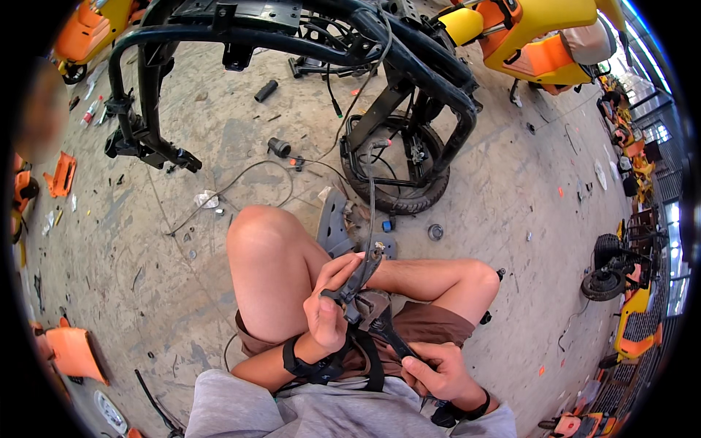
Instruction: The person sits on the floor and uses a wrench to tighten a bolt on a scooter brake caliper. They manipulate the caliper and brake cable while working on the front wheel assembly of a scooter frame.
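Note:
My left hand [326, 314] is closed around a dark brake-lever-like part [355, 285] with a cable running up from it toward the frame. The fingers of my right hand [438, 371] wrap around the black handle of a tool [393, 337]. Its greyish metal head meets or lies just beside the lower end of the part; I cannot tell which, nor the tool's exact kind. Both hands are over my lap, between my bent knees. Ahead stands a black scooter frame [394, 55] with a tyred wheel [409, 201] under it.
A dark cable [252, 166] loops across the concrete floor. A short black tube [266, 91] and a black cylindrical part [279, 147] lie ahead. Yellow-orange scooter bodies [544, 44] stand at the upper right, more along the right side. An orange panel [75, 354] lies left.

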A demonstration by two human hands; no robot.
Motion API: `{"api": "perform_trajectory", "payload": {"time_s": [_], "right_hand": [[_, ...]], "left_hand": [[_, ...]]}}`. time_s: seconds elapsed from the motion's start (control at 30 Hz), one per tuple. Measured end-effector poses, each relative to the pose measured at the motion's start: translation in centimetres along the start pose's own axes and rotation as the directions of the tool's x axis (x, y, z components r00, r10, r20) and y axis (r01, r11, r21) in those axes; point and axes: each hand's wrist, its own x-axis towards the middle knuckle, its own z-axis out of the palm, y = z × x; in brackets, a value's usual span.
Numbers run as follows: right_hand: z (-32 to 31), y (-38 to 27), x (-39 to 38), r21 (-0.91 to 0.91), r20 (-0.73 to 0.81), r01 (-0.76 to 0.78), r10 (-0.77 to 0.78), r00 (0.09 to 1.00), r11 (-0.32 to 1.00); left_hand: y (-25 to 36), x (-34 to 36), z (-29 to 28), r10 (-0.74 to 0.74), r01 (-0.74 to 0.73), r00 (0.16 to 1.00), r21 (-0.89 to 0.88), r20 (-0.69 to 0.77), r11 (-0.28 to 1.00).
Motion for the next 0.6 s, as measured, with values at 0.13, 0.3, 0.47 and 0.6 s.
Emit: {"api": "perform_trajectory", "payload": {"time_s": [0.13, 0.3, 0.47, 0.6], "right_hand": [[0.2, -0.2, 0.2, -0.262, -0.08, 0.18, -0.208, 0.975, 0.948], [-0.5, -0.8, 0.4, -0.219, -0.054, 0.123, -0.138, 0.989, 0.968], [-0.7, -1.8, 0.6, -0.054, 0.057, -0.062, 0.065, 0.996, 0.997], [-0.6, -1.7, 0.6, 0.013, 0.082, -0.035, 0.034, 0.996, 0.999]], "left_hand": [[0.3, 0.2, 0.2, -0.011, 0.011, 1.0, -0.029, 0.008, 1.0], [0.6, 0.7, -0.1, -0.018, 0.018, 0.999, -0.007, 0.043, 1.0], [0.0, 0.5, -0.6, -0.044, 0.046, 0.999, -0.138, 0.013, 0.989], [-0.7, -0.2, -0.5, -0.131, 0.125, 0.991, -0.191, -0.019, 0.974]]}}
